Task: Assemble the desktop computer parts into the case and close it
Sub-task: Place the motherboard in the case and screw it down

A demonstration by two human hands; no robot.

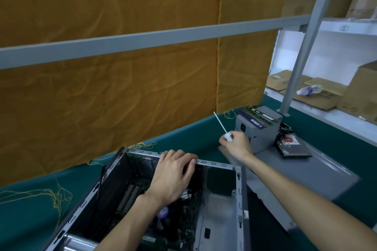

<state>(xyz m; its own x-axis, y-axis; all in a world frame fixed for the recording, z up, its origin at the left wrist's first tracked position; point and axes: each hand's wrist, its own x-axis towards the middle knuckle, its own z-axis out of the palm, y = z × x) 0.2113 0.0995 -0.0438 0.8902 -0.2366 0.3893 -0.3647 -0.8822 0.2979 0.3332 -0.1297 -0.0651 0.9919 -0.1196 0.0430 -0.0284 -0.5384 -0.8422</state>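
- The open computer case (142,199) lies on the green table (30,220), its circuit board (179,216) showing inside below the left hand.
- The left hand (173,175) rests on the case's far top rail (214,163), fingers curled over the rail's edge.
- The right hand (236,142) is up and to the right of the left, apart from the case, fingers clamped round the white handle of a screwdriver (223,128) whose shaft points up and to the left.
- Just behind the right hand stands the power supply (259,128); right of it lies a hard drive (293,146) on the grey side panel (306,171).
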